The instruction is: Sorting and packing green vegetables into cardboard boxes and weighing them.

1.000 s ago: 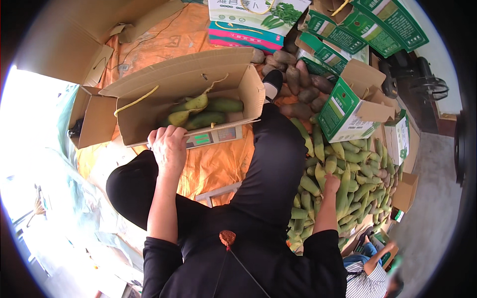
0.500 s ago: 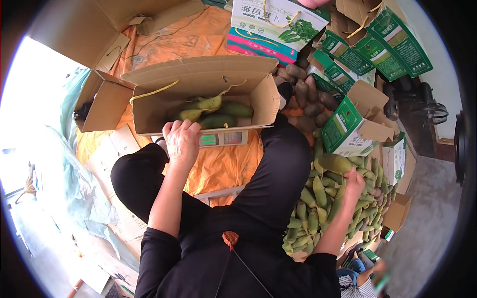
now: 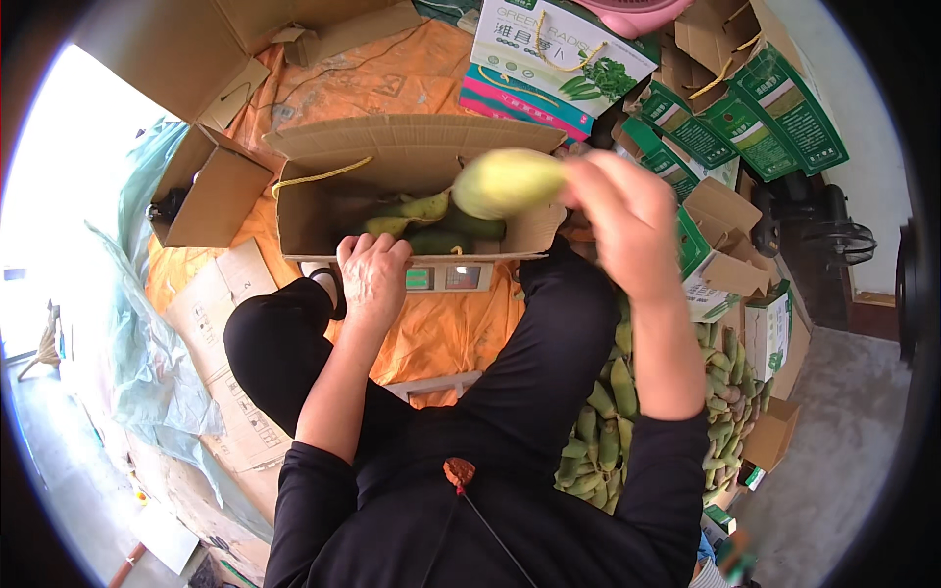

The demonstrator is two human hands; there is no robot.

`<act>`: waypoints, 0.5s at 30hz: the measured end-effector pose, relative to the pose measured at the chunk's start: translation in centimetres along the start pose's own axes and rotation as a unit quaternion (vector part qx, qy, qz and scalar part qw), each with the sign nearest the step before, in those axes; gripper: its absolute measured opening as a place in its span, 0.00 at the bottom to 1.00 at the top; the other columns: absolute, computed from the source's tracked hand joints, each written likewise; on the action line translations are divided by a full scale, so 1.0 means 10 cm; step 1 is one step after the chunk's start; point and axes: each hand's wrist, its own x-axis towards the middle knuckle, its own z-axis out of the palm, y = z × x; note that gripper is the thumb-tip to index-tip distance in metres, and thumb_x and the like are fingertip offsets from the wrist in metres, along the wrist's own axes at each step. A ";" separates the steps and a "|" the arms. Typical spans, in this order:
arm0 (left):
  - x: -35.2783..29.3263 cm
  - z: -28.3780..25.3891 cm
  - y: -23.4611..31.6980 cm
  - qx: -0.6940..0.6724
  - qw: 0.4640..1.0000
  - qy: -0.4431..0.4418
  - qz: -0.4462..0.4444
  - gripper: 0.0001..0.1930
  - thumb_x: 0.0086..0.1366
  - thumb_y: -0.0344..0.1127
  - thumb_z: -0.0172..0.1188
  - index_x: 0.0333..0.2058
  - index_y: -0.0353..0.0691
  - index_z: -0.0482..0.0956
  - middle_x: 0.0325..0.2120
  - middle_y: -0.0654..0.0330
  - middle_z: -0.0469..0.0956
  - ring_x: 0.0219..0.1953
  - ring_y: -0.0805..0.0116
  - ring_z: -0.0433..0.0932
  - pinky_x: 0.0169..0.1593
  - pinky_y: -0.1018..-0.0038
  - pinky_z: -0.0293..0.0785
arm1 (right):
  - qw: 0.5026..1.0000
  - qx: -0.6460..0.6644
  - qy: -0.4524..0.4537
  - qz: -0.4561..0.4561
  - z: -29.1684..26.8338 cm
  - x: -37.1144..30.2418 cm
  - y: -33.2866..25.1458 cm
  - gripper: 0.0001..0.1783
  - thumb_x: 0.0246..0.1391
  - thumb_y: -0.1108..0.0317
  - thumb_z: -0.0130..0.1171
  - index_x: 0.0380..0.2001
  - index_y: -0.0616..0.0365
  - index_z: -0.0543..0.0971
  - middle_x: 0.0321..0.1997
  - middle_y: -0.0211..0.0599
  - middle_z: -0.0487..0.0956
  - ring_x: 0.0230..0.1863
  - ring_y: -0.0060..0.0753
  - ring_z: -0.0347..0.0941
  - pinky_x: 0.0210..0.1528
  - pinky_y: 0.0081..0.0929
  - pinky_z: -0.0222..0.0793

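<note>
An open cardboard box (image 3: 368, 147) with a yellow cord handle sits in front of me, on what looks like a scale (image 3: 446, 278) with a green display. Inside it lie several green radishes (image 3: 428, 207). My left hand (image 3: 374, 277) is closed over the box's near rim, its fingertips just inside. Above the box's right end, my right hand (image 3: 627, 220) grips another green radish (image 3: 505, 183), blurred by motion. By my right knee a big pile of green radishes (image 3: 608, 412) is partly covered by my right arm.
White and pink gift boxes (image 3: 559, 59) lie beyond the box. Green cartons (image 3: 784, 103) stand at the far right near a black fan (image 3: 838, 240). An opened carton (image 3: 211, 186) sits at the left, with flattened cardboard (image 3: 230, 358) nearby. Orange sheeting (image 3: 441, 323) covers the floor.
My right hand has lifted a green radish from the pile and carried it forward and left, over the open box. The left hand keeps its hold on the rim.
</note>
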 end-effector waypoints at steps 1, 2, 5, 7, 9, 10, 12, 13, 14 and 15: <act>0.01 0.00 0.01 -0.003 1.000 -0.001 -0.003 0.02 0.49 0.30 0.61 0.23 0.45 0.77 0.24 0.64 0.74 0.35 0.62 0.73 0.51 0.61 0.61 | 0.999 0.010 -0.033 -0.017 0.18 0.15 0.02 0.15 0.61 0.65 0.51 0.27 0.65 0.78 0.18 0.34 0.74 0.21 0.22 0.67 0.26 0.24 0.62; 0.02 0.00 0.02 -0.004 1.000 -0.004 -0.004 0.04 0.47 0.29 0.63 0.24 0.44 0.77 0.24 0.64 0.74 0.36 0.61 0.73 0.51 0.61 0.62 | 0.998 -0.004 -0.052 -0.030 0.36 0.29 0.12 0.16 0.61 0.62 0.51 0.27 0.65 0.78 0.19 0.38 0.75 0.21 0.28 0.69 0.27 0.28 0.64; 0.08 0.05 0.07 -0.006 1.000 -0.014 0.009 0.04 0.48 0.30 0.63 0.24 0.45 0.78 0.25 0.64 0.74 0.36 0.61 0.73 0.51 0.61 0.62 | 0.992 -0.072 -0.103 -0.028 0.68 0.55 0.45 0.20 0.61 0.56 0.51 0.28 0.64 0.78 0.23 0.48 0.76 0.25 0.42 0.74 0.31 0.36 0.66; 0.13 0.03 0.12 0.020 0.999 -0.011 0.023 0.04 0.48 0.32 0.63 0.25 0.46 0.79 0.25 0.64 0.75 0.36 0.61 0.73 0.49 0.62 0.63 | 0.994 -0.078 -0.070 -0.017 0.61 0.59 0.72 0.20 0.62 0.56 0.51 0.32 0.65 0.79 0.26 0.43 0.78 0.29 0.31 0.74 0.34 0.28 0.67; 0.09 0.02 0.04 0.034 0.999 -0.017 0.008 0.04 0.48 0.32 0.63 0.26 0.47 0.80 0.26 0.64 0.76 0.36 0.62 0.73 0.49 0.63 0.63 | 0.995 -0.066 -0.064 0.023 0.48 0.50 0.68 0.21 0.63 0.54 0.50 0.40 0.64 0.80 0.36 0.39 0.82 0.40 0.23 0.76 0.42 0.20 0.68; 0.11 -0.01 0.08 0.031 0.999 -0.015 0.007 0.04 0.48 0.32 0.64 0.26 0.48 0.80 0.26 0.65 0.76 0.36 0.62 0.74 0.49 0.64 0.63 | 0.999 -0.027 -0.033 0.029 0.32 0.42 0.81 0.19 0.63 0.55 0.51 0.41 0.62 0.80 0.37 0.37 0.82 0.40 0.23 0.76 0.42 0.20 0.69; 0.08 0.01 0.03 0.034 0.999 -0.020 0.000 0.04 0.49 0.32 0.63 0.27 0.47 0.80 0.27 0.64 0.76 0.37 0.61 0.73 0.50 0.63 0.62 | 0.997 0.039 0.017 0.066 0.03 0.21 0.96 0.16 0.63 0.58 0.51 0.43 0.59 0.80 0.39 0.32 0.81 0.39 0.22 0.75 0.41 0.20 0.69; 0.08 -0.01 0.02 0.033 0.999 -0.028 -0.001 0.04 0.50 0.31 0.63 0.27 0.47 0.80 0.27 0.64 0.75 0.37 0.61 0.73 0.50 0.63 0.62 | 0.992 0.062 0.037 0.099 -0.13 0.07 0.95 0.15 0.63 0.60 0.51 0.43 0.58 0.80 0.39 0.30 0.81 0.38 0.21 0.74 0.41 0.19 0.69; 0.09 -0.01 0.05 0.030 0.999 -0.031 -0.002 0.05 0.51 0.31 0.63 0.28 0.46 0.79 0.27 0.64 0.75 0.37 0.61 0.73 0.51 0.62 0.62 | 0.987 0.065 0.065 0.136 -0.31 -0.11 1.06 0.14 0.62 0.60 0.52 0.43 0.57 0.80 0.38 0.30 0.80 0.37 0.19 0.74 0.40 0.18 0.68; 0.08 0.00 0.04 0.027 0.999 -0.037 -0.005 0.05 0.51 0.31 0.62 0.29 0.46 0.79 0.28 0.64 0.75 0.38 0.61 0.73 0.51 0.62 0.61 | 0.979 0.071 0.091 0.169 -0.46 -0.28 1.22 0.14 0.62 0.61 0.52 0.43 0.57 0.80 0.37 0.29 0.80 0.36 0.18 0.73 0.39 0.17 0.68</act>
